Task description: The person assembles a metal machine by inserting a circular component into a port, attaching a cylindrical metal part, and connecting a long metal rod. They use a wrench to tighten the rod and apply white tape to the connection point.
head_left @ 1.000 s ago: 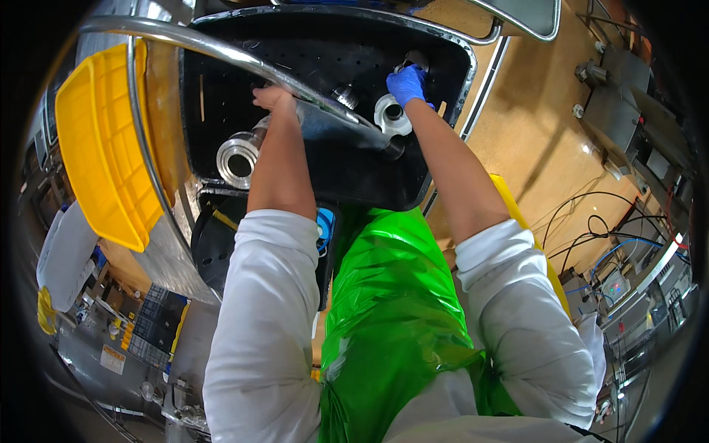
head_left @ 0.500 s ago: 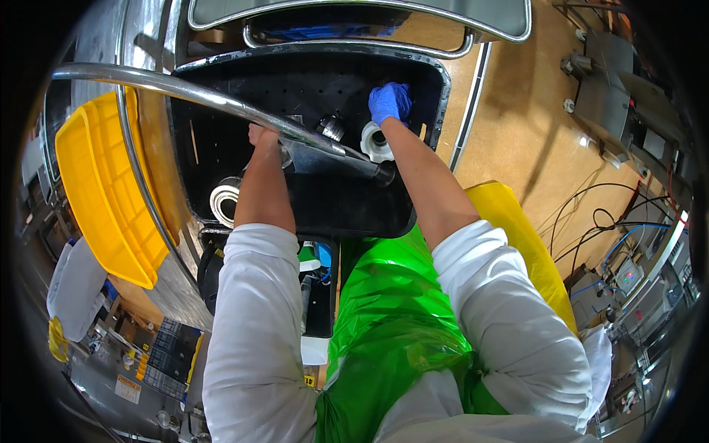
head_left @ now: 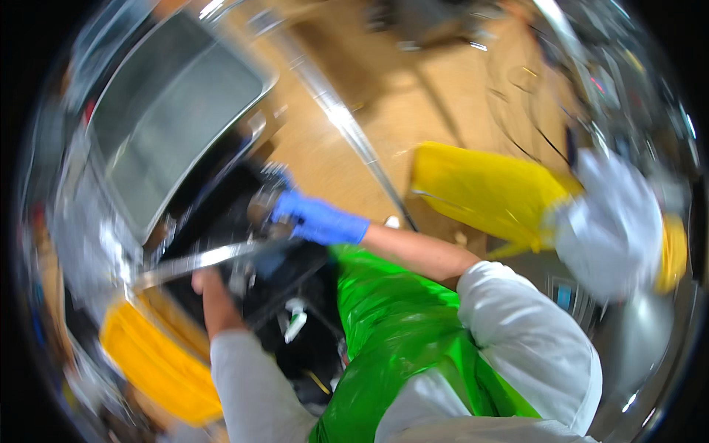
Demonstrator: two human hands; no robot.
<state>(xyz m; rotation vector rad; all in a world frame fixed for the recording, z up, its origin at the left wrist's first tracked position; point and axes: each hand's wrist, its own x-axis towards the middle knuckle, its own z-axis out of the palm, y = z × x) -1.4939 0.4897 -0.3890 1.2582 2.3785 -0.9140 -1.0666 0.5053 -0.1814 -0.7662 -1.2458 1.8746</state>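
Observation:
My right hand (head_left: 314, 219), in a blue glove, is over the black tub (head_left: 218, 198). Its fingers are closed around a shiny, roundish metal part (head_left: 264, 204), too blurred to name exactly. My bare left hand (head_left: 199, 280) shows only in part, low against a metal pipe (head_left: 210, 258) that crosses the tub. The pipe and motion blur hide its fingers and anything in them. Below the tub, a small green and white item (head_left: 295, 320) lies in a dark container.
A grey metal bin (head_left: 173, 118) stands beyond the tub at the upper left. A yellow tray (head_left: 155, 362) is at the lower left. On my right, another person in a yellow apron (head_left: 487, 192) and white cap (head_left: 609, 221) stands close by. A metal floor strip (head_left: 343, 122) crosses the tan floor.
The view has swung to the right and blurred. My gloved right hand has come from the tub's far right end, now with a metal part in its fingers. The person on the right shows more fully.

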